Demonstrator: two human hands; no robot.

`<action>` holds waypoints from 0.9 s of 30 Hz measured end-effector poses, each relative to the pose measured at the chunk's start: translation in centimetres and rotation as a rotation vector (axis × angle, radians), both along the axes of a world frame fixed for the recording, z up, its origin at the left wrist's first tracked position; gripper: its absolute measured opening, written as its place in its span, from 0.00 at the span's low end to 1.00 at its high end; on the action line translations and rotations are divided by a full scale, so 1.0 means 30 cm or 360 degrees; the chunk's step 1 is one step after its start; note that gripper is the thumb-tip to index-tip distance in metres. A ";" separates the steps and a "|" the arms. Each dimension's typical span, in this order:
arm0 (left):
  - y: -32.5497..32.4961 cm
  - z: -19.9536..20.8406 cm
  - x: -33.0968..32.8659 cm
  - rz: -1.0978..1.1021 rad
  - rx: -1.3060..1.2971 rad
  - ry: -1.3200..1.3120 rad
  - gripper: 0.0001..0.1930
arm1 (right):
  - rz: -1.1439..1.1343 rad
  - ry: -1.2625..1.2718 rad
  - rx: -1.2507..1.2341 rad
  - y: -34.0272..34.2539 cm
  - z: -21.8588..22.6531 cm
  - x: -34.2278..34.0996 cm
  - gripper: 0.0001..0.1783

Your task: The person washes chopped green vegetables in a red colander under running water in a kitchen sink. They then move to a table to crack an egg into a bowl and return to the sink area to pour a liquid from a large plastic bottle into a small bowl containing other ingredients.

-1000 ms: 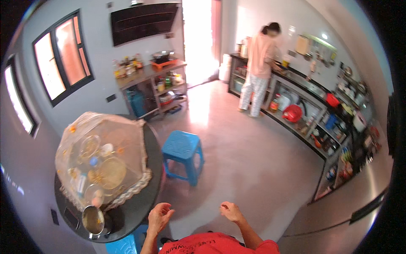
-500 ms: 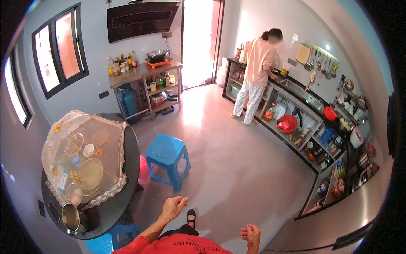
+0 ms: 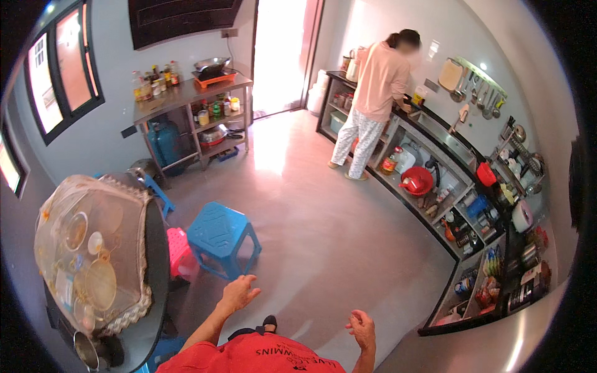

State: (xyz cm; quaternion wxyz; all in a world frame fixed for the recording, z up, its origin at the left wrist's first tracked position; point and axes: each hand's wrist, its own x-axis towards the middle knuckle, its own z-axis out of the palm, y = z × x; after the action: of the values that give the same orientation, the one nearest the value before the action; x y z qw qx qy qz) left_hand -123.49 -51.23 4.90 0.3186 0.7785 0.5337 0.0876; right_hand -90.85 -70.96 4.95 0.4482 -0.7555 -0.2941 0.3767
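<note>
Pale grey kitchen floor (image 3: pixel 348 248) lies beneath a blue plastic stool (image 3: pixel 217 229), which stands near the dark table (image 3: pixel 160 267) with its mesh food cover (image 3: pixel 124 227). The left hand (image 3: pixel 238 294), fingers loosely spread, is nearest the stool; well apart from it, the right hand (image 3: pixel 362 329) hangs half-curled over the floor.

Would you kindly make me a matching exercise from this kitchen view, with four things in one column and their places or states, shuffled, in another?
Things:
1. Large blue stool
2. Wok
3. Cutting board
4. Left hand

Places or states:
A. Against the wall, beside the hanging utensils
B. Holding nothing
C. Upright on the floor, next to something pink
D. On an orange base

Pairs: 1-C, 2-D, 3-A, 4-B
</note>
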 end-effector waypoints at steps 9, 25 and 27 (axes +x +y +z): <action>0.162 -0.053 0.591 -0.1155 -0.0135 0.0066 0.23 | -0.0598 -0.0241 -0.0591 -0.240 -0.173 0.197 0.15; 0.514 -0.019 1.293 -0.0988 -0.0166 0.0326 0.23 | -0.0151 -0.0777 -0.0364 0.269 -0.117 1.093 0.18; 0.532 -0.022 1.407 -0.1013 -0.0196 0.0375 0.22 | -0.0153 -0.0745 -0.0311 0.328 -0.107 1.174 0.18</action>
State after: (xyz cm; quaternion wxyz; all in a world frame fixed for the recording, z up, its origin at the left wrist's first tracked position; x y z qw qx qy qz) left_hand -81.27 -35.28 4.24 0.3125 0.8900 0.3016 -0.1391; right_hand -55.62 -61.13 1.76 0.3102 -0.8750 -0.3158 0.1963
